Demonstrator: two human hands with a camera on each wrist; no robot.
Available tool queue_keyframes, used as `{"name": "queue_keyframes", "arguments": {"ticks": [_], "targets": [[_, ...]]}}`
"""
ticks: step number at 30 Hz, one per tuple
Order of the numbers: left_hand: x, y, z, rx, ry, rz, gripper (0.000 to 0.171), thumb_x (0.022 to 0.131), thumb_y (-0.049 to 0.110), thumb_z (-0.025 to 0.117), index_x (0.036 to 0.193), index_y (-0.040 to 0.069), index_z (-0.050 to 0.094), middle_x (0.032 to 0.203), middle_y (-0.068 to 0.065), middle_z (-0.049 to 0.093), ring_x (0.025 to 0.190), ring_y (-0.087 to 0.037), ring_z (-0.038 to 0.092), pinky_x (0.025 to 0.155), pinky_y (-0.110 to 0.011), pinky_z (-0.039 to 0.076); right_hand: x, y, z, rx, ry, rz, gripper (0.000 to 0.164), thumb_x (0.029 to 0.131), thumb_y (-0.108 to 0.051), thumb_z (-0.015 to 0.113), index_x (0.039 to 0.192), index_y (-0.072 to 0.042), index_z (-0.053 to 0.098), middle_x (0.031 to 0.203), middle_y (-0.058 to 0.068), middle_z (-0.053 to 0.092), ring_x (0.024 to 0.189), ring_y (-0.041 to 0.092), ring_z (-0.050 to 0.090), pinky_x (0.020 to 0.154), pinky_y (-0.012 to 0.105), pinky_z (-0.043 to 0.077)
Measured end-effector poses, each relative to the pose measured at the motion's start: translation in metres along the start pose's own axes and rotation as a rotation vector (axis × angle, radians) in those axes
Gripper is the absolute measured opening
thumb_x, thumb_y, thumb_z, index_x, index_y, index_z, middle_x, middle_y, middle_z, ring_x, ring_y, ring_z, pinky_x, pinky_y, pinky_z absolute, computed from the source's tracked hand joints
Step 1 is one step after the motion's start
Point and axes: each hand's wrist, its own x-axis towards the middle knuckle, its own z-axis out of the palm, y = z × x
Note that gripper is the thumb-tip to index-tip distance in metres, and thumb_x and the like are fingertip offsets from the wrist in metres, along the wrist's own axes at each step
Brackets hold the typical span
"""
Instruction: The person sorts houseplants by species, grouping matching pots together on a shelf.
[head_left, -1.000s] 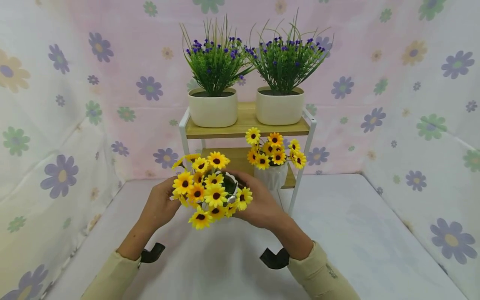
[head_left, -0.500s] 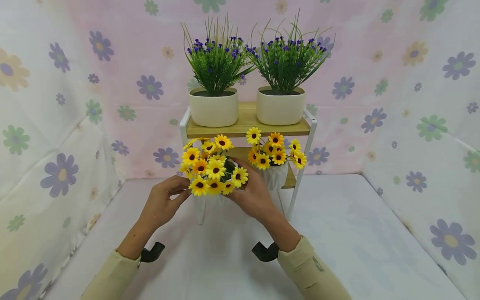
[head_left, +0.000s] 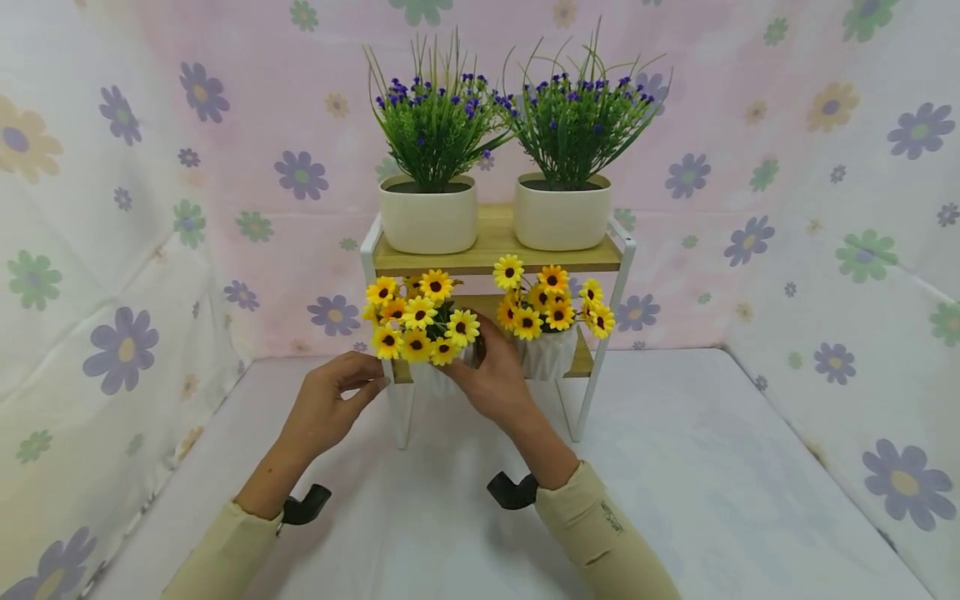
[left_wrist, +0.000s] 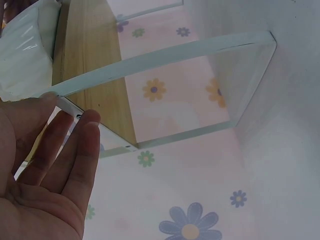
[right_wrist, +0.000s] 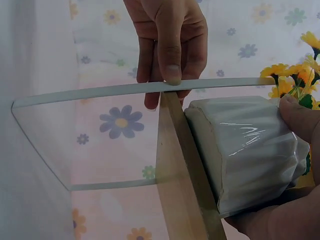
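A white fluted flowerpot (right_wrist: 245, 150) with yellow artificial sunflowers (head_left: 416, 321) is at the left part of the lower wooden shelf (left_wrist: 95, 50). My right hand (head_left: 495, 375) grips it from the right, thumb in front; the pot's base is right at the board's front edge in the right wrist view. My left hand (head_left: 330, 396) pinches the rack's white front-left leg (left_wrist: 165, 57) at the lower board's height, thumb in front and fingers behind. From the head camera, blossoms and my right hand hide much of the pot.
A second white pot of sunflowers (head_left: 550, 354) stands at the right of the lower shelf. Two cream planters (head_left: 429, 221) with purple-flowered grass stand on the upper shelf (head_left: 495, 237). The rack stands on a white-covered table (head_left: 675, 467), with floral cloth (head_left: 300, 250) behind.
My right hand has carried the sunflower pot forward to the lower shelf. My left hand has come off the pot and now pinches the rack's leg.
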Motion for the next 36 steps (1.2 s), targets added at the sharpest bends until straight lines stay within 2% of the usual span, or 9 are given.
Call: {"name": "queue_keyframes", "arguments": {"ticks": [7, 17, 21, 23, 25, 30, 31, 33, 36], "targets": [[0.0, 0.0, 0.0, -0.005, 0.0, 0.005, 0.018, 0.099, 0.001, 0.073, 0.114, 0.01, 0.076, 0.116, -0.004, 0.075, 0.108, -0.027, 0.076, 0.093, -0.045, 0.063, 0.006, 0.006, 0.001, -0.004, 0.012, -0.047, 0.053, 0.096, -0.02, 0.082, 0.145, -0.022, 0.062, 0.141, -0.003, 0.064, 0.134, 0.014, 0.057, 0.113, 0.045, 0.049], [0.001, 0.0, 0.0, -0.003, 0.001, 0.016, 0.018, 0.099, 0.003, 0.074, 0.116, 0.01, 0.077, 0.116, -0.005, 0.076, 0.106, -0.025, 0.076, 0.092, -0.043, 0.063, 0.007, 0.015, 0.001, -0.047, 0.039, -0.095, 0.058, 0.098, -0.021, 0.08, 0.151, -0.019, 0.057, 0.147, -0.001, 0.06, 0.141, 0.016, 0.052, 0.118, 0.046, 0.044], [0.0, -0.001, 0.0, -0.006, 0.007, 0.018, 0.019, 0.099, 0.003, 0.075, 0.115, 0.012, 0.077, 0.114, -0.001, 0.076, 0.104, -0.022, 0.077, 0.091, -0.041, 0.063, 0.005, 0.017, 0.002, -0.12, 0.077, -0.088, 0.057, 0.099, -0.02, 0.078, 0.151, -0.018, 0.056, 0.149, 0.0, 0.059, 0.142, 0.016, 0.05, 0.12, 0.045, 0.042], [0.0, -0.002, -0.001, -0.006, 0.011, 0.023, 0.018, 0.099, 0.004, 0.075, 0.115, 0.013, 0.077, 0.114, -0.001, 0.076, 0.104, -0.022, 0.077, 0.09, -0.04, 0.064, 0.004, 0.016, 0.003, -0.163, 0.1, -0.085, 0.054, 0.099, -0.02, 0.078, 0.149, -0.018, 0.057, 0.145, 0.002, 0.061, 0.136, 0.018, 0.055, 0.117, 0.046, 0.044], [0.0, -0.003, -0.001, -0.005, 0.015, 0.027, 0.017, 0.1, 0.005, 0.075, 0.115, 0.013, 0.077, 0.114, 0.0, 0.076, 0.103, -0.021, 0.077, 0.09, -0.033, 0.063, 0.003, 0.015, 0.004, -0.185, 0.112, -0.083, 0.056, 0.1, -0.021, 0.077, 0.152, -0.018, 0.055, 0.15, 0.002, 0.059, 0.137, 0.018, 0.054, 0.117, 0.046, 0.044], [0.0, -0.002, 0.0, -0.013, 0.019, 0.027, 0.016, 0.1, 0.005, 0.074, 0.114, 0.013, 0.077, 0.113, 0.0, 0.076, 0.104, -0.021, 0.077, 0.09, -0.03, 0.063, 0.002, 0.011, 0.005, -0.171, 0.1, -0.102, 0.067, 0.101, -0.021, 0.075, 0.161, -0.019, 0.045, 0.162, 0.003, 0.048, 0.151, 0.017, 0.042, 0.124, 0.05, 0.036], [0.0, -0.002, 0.0, -0.014, 0.02, 0.027, 0.017, 0.1, 0.004, 0.074, 0.114, 0.013, 0.077, 0.113, 0.0, 0.076, 0.104, -0.021, 0.077, 0.09, -0.033, 0.063, 0.002, 0.011, 0.004, -0.17, 0.093, -0.102, 0.067, 0.101, -0.022, 0.075, 0.161, -0.019, 0.045, 0.161, 0.002, 0.049, 0.151, 0.016, 0.041, 0.125, 0.05, 0.035], [0.0, -0.001, 0.0, -0.015, 0.018, 0.027, 0.017, 0.1, 0.004, 0.074, 0.114, 0.013, 0.077, 0.113, -0.001, 0.076, 0.104, -0.022, 0.077, 0.09, -0.037, 0.064, 0.0, 0.009, 0.004, -0.173, 0.088, -0.074, 0.069, 0.101, -0.025, 0.075, 0.162, -0.019, 0.044, 0.162, 0.0, 0.048, 0.153, 0.016, 0.038, 0.125, 0.052, 0.034], [0.001, -0.001, 0.0, -0.012, 0.019, 0.029, 0.018, 0.099, 0.003, 0.074, 0.114, 0.012, 0.077, 0.113, -0.001, 0.076, 0.104, -0.022, 0.077, 0.09, -0.034, 0.064, -0.005, 0.004, 0.001, -0.175, 0.074, -0.033, 0.072, 0.101, -0.03, 0.075, 0.163, -0.02, 0.041, 0.163, -0.005, 0.045, 0.154, 0.016, 0.035, 0.126, 0.054, 0.032]]}}
